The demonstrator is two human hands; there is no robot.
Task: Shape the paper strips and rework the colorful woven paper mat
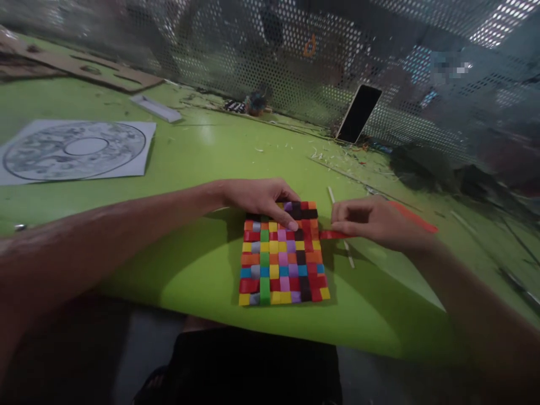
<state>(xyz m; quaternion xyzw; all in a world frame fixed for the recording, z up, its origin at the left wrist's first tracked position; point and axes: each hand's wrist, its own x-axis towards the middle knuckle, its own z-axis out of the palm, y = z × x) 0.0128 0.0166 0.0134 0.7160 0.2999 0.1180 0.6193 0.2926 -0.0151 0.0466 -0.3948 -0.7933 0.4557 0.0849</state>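
A woven square of colourful strips [276, 260] lies near the front edge of the green table. Over its far edge rests my left hand [264, 197], the thumb pressed on top and the other fingers partly hidden behind, gripping it. A red strip [331, 234] sticks out from the square's right side. My right hand [371, 222] pinches that strip between thumb and fingers, just right of the square. Beyond this wrist shows an orange-red strip end [413, 216]. Under the right hand, a thin white stick [350, 254] lies on the table.
On the green table [202, 163], a printed sheet with a ring pattern [145, 152] lies left. Behind it are a white tray-like piece [156, 108] and cut cardboard [126, 81]. A phone [359, 114] leans against the perforated metal screen [236, 50]. Scraps lie along the back.
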